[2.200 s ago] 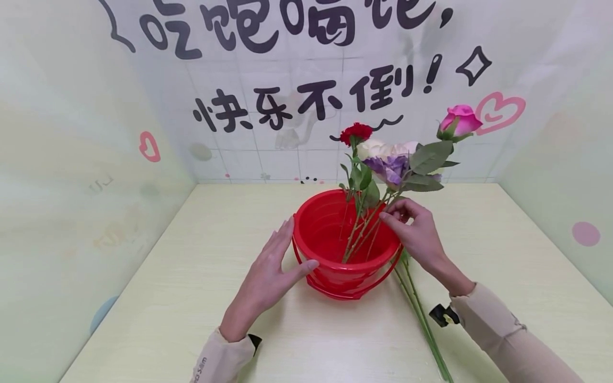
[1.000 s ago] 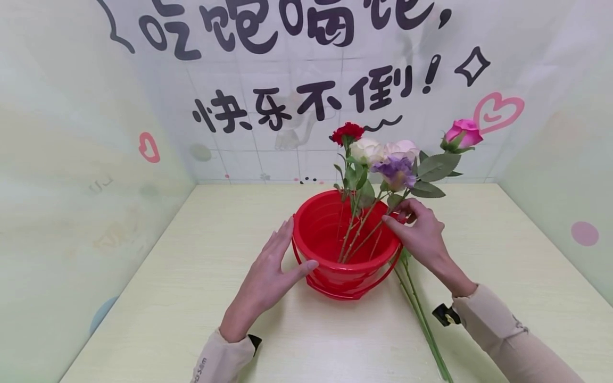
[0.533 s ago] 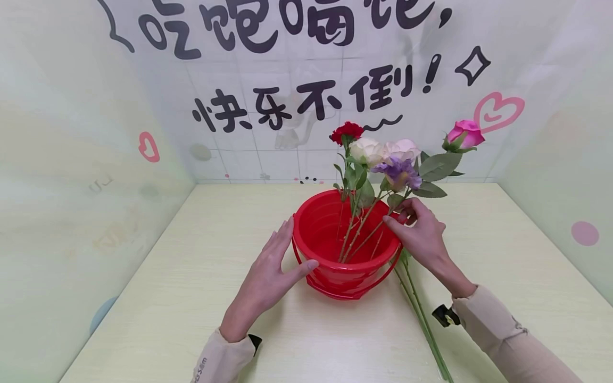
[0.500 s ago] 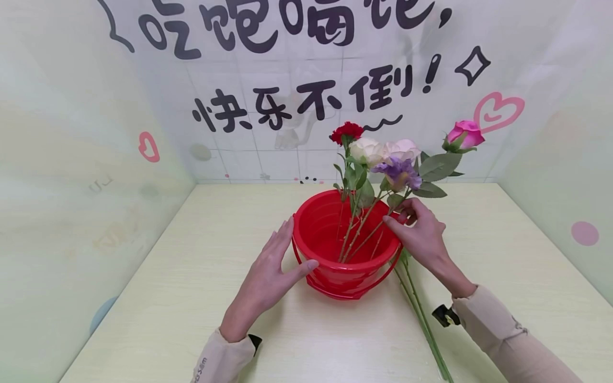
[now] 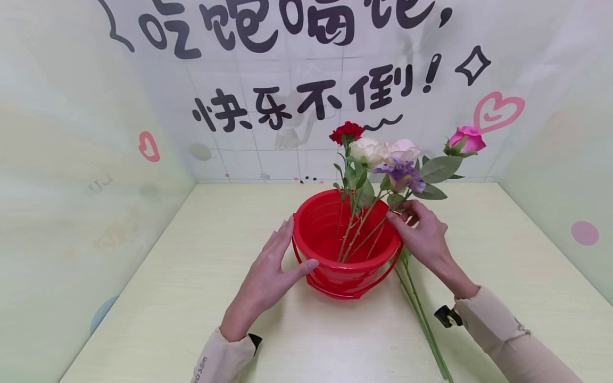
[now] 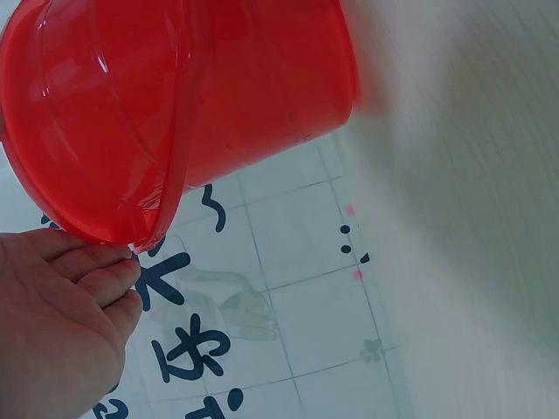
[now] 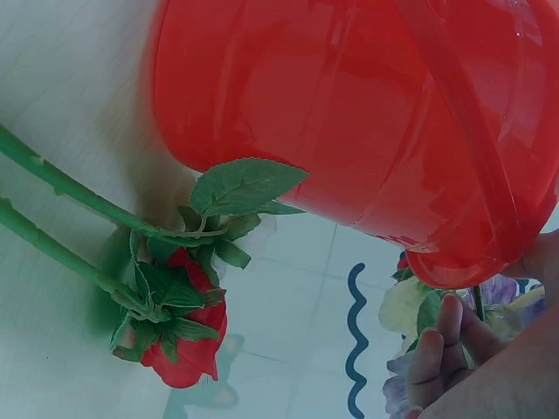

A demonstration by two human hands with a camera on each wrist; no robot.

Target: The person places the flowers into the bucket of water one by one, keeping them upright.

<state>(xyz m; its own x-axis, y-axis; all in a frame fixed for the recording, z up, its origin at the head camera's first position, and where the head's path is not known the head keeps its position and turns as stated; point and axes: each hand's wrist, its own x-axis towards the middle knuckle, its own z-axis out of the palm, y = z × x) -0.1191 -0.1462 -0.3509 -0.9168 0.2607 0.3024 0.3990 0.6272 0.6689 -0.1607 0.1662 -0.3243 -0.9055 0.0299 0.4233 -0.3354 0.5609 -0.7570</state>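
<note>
A red plastic bucket (image 5: pixel 345 279) stands mid-table with several flower stems leaning in it: a red carnation (image 5: pixel 346 130), a white bloom (image 5: pixel 366 150), a purple bloom (image 5: pixel 401 174) and a pink rose (image 5: pixel 466 140) tilted far right. My right hand (image 5: pixel 423 236) is at the bucket's right rim, its fingertips pinching the pink rose's stem just below the leaves. My left hand (image 5: pixel 273 266) lies flat against the bucket's left wall, fingers straight, thumb on the front. The left wrist view shows those fingertips (image 6: pixel 105 271) at the bucket's rim (image 6: pixel 157 218).
Two long green stems (image 5: pixel 422 316) lie on the table right of the bucket, under my right wrist; the right wrist view shows a red rose (image 7: pixel 188 349) on them beside the bucket (image 7: pixel 349 113). Papered walls close in the table on three sides.
The pink rose has sunk lower and tipped further right with my right hand, which moved slightly right along the rim. The left hand and the bucket have stayed still.
</note>
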